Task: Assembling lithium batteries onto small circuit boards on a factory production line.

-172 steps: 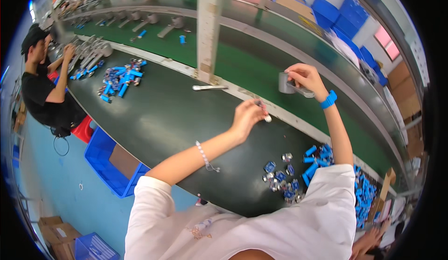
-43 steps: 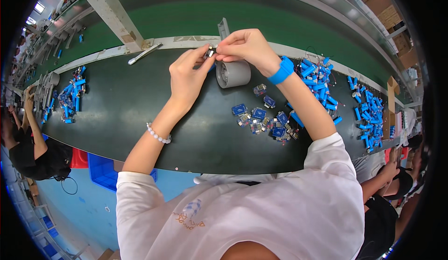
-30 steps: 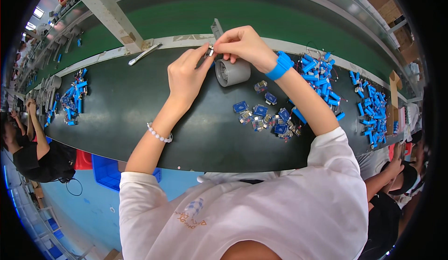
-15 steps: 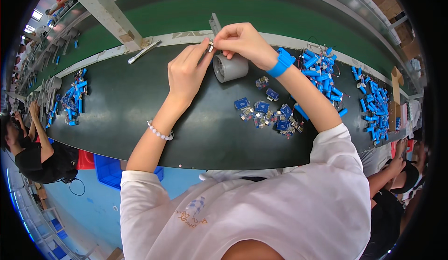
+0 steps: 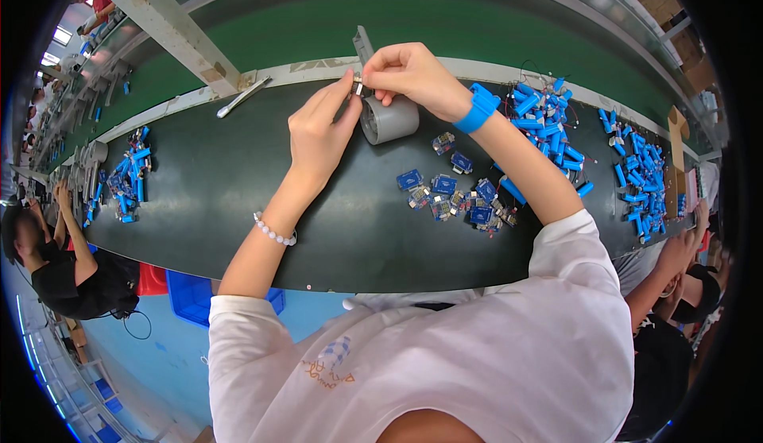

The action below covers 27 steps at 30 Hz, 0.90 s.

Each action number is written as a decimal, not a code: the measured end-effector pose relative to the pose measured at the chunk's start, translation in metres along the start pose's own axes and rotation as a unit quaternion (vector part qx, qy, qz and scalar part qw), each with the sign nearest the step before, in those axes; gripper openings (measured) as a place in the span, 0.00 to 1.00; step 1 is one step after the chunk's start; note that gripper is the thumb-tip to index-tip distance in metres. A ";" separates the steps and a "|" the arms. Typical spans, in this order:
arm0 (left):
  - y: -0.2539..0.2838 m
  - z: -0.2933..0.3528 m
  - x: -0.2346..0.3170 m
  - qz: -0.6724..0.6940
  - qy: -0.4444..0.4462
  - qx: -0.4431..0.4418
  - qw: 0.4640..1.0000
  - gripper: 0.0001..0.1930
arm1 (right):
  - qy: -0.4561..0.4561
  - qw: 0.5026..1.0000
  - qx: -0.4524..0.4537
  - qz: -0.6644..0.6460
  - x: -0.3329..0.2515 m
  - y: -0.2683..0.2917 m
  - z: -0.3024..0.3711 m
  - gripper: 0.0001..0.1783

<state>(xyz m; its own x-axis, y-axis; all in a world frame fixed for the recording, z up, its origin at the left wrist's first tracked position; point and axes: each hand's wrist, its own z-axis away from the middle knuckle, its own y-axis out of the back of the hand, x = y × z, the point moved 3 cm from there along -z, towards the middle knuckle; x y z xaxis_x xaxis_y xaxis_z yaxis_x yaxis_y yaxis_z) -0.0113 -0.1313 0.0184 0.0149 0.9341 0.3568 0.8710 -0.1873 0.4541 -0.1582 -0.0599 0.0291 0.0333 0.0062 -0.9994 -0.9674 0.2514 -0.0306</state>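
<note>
My left hand [image 5: 319, 129] and my right hand [image 5: 419, 80] meet near the far edge of the dark table. Between their fingertips is a small circuit board with metal connectors [image 5: 358, 88], pinched from both sides. Right below the fingers a grey plastic housing [image 5: 395, 121] lies on its side, its round open end toward the left. A narrow grey piece [image 5: 363, 43] sticks up behind the hands; whether it joins the housing is hidden. Nearer to me, right of the middle, lie several loose blue circuit boards [image 5: 480, 215].
Blue cylindrical cells with wires are heaped at the right [image 5: 548, 131], farther right [image 5: 642, 174] and at the left [image 5: 131, 179]. A slim grey tool [image 5: 244, 98] lies by the far ledge, near a white post [image 5: 171, 26]. Co-workers sit at both sides. A blue bin [image 5: 188, 296] stands below the table.
Both hands keep their pinch on the small circuit board, which shows slightly more below the fingertips. The whole view has shifted a little. The co-worker's head at the left has come further into view.
</note>
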 end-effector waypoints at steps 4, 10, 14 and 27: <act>-0.002 0.001 -0.001 0.043 0.045 -0.008 0.998 0.17 | 0.006 1.000 -0.018 -0.016 0.002 0.003 -0.002 0.09; -0.002 0.001 -0.002 0.038 0.030 -0.006 0.999 0.17 | 0.002 0.999 -0.017 -0.036 0.001 0.002 0.001 0.09; 0.001 0.000 0.006 -0.041 -0.001 -0.023 0.999 0.19 | 0.015 0.999 0.019 -0.021 0.000 -0.001 0.003 0.08; -0.001 0.000 0.000 -0.022 -0.029 -0.051 0.998 0.18 | -0.003 0.999 0.048 0.020 -0.002 -0.005 0.003 0.06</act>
<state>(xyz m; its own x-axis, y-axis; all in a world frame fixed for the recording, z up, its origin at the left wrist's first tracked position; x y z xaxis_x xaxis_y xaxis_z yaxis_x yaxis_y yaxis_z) -0.0123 -0.1307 0.0181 0.0095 0.9577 0.2877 0.8165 -0.1735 0.5506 -0.1525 -0.0585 0.0311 -0.0025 0.0234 -0.9997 -0.9397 0.3420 0.0104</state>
